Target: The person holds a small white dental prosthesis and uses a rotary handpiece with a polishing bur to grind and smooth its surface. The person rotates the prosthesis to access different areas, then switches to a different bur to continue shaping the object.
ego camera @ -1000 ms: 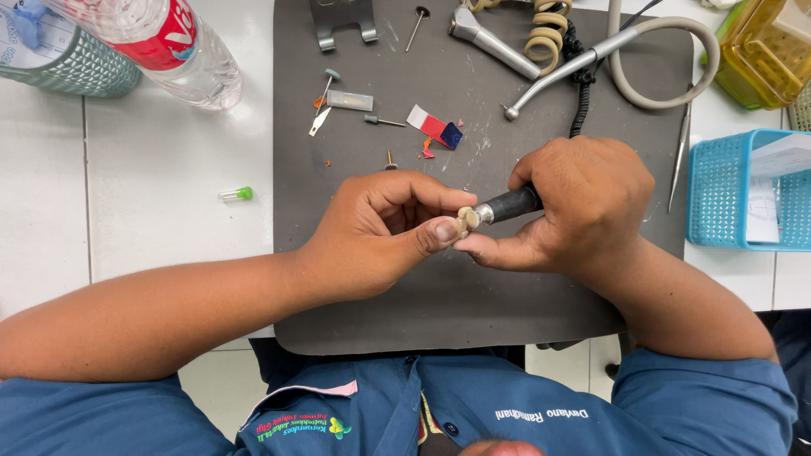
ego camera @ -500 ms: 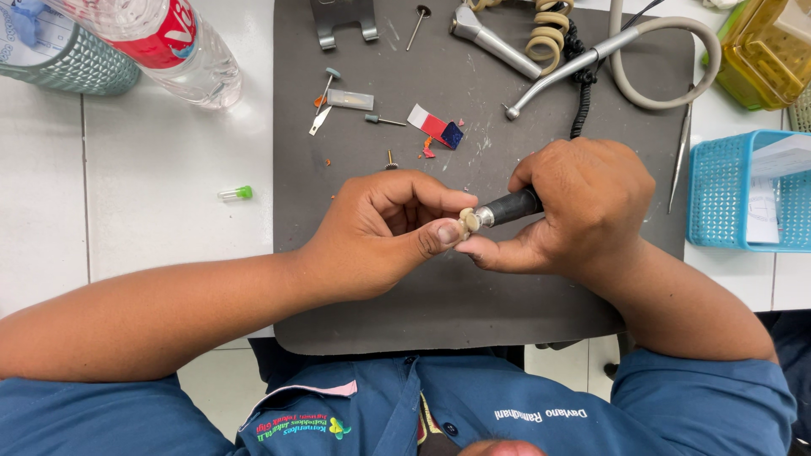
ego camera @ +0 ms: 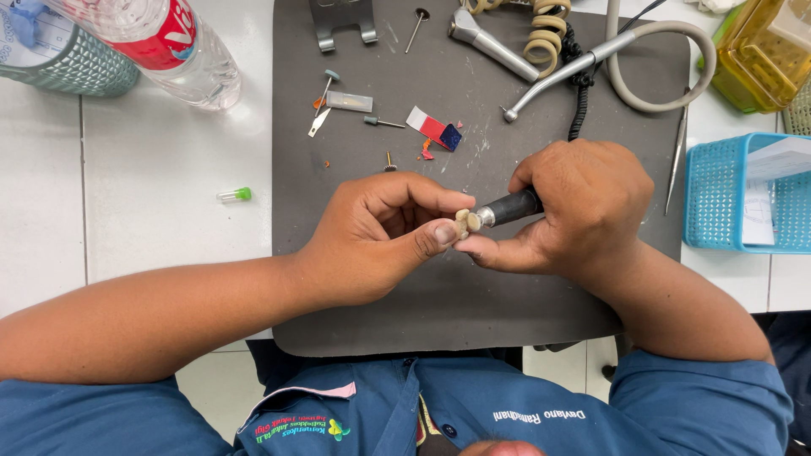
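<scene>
Head view: my left hand [ego camera: 372,232] pinches a small pale tooth-shaped piece [ego camera: 462,224] between thumb and forefinger. My right hand [ego camera: 583,207] is closed around a black-handled rotary handpiece [ego camera: 511,208], its tip touching the piece. Both hover over the dark grey mat [ego camera: 473,295]; loose burs [ego camera: 384,122] lie beyond, a blue basket [ego camera: 718,203] to the right.

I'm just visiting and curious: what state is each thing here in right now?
left hand: pinching a small beige piece
right hand: gripping a black handpiece, tip at the piece
plastic bottle: lying on its side
blue basket: upright, papers inside
grey mat: flat, dusty
</scene>
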